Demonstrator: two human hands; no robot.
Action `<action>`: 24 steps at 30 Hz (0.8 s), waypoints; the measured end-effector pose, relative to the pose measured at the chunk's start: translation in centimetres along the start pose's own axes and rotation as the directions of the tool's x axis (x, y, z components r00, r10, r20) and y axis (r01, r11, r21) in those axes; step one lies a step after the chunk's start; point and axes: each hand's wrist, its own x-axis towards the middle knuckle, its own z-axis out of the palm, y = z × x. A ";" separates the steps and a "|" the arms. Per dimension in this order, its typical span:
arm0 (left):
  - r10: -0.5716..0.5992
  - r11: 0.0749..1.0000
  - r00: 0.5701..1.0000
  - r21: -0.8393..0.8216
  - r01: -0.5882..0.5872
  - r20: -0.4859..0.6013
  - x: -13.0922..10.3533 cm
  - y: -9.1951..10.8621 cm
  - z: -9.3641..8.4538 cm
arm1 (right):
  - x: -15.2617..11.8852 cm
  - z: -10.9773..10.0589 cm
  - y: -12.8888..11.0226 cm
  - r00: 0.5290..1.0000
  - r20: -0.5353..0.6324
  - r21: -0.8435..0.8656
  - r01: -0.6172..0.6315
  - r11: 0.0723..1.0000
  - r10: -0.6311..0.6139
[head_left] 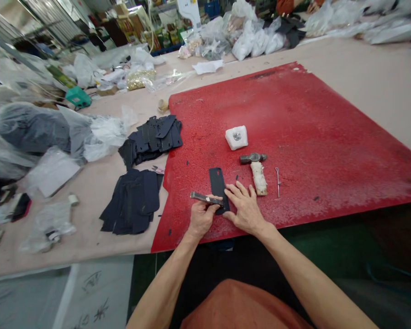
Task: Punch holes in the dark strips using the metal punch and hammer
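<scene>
A dark rectangular piece (217, 182) lies flat on the red mat (301, 119), near its front edge. My left hand (201, 216) is closed around a metal tool (204, 197), whose right end stands over the lower part of the piece. My right hand (245, 208) has its fingers spread, with fingertips at the right edge of the piece, and grips nothing. A hammer (259, 176) with a wrapped handle lies beyond my right hand. To its right is a thin metal rod (277, 182). Farther back sits a white block (236, 137) with small metal bits on top.
Two piles of dark cut pieces, one nearer (133, 201) and one farther (154, 137), lie left of the work spot. Small snips (157, 169) rest between them. Plastic bags (256, 41) line the table's back, with more wrapped goods (30, 125) at the left.
</scene>
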 end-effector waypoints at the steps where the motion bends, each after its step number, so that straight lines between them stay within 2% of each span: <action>1: 0.004 1.000 1.000 0.016 -0.004 0.001 0.0 0.2 0.0 | 0.2 0.0 0.0 1.000 -0.003 -0.004 -0.007 1.000 0.007; 7: 0.016 0.999 0.999 0.030 -0.015 -0.030 0.1 0.1 0.2 | 0.6 0.2 -0.2 0.999 -0.022 -0.028 -0.025 0.999 0.025; 16: 0.035 0.995 0.999 0.092 -0.033 -0.017 0.4 0.1 0.2 | 0.5 0.3 -0.1 0.999 -0.028 -0.023 -0.019 1.000 0.018; 24: 0.164 0.960 0.986 0.228 -0.163 0.015 0.0 -0.1 0.4 | 0.5 0.3 -0.1 0.999 -0.036 -0.021 -0.025 0.999 0.024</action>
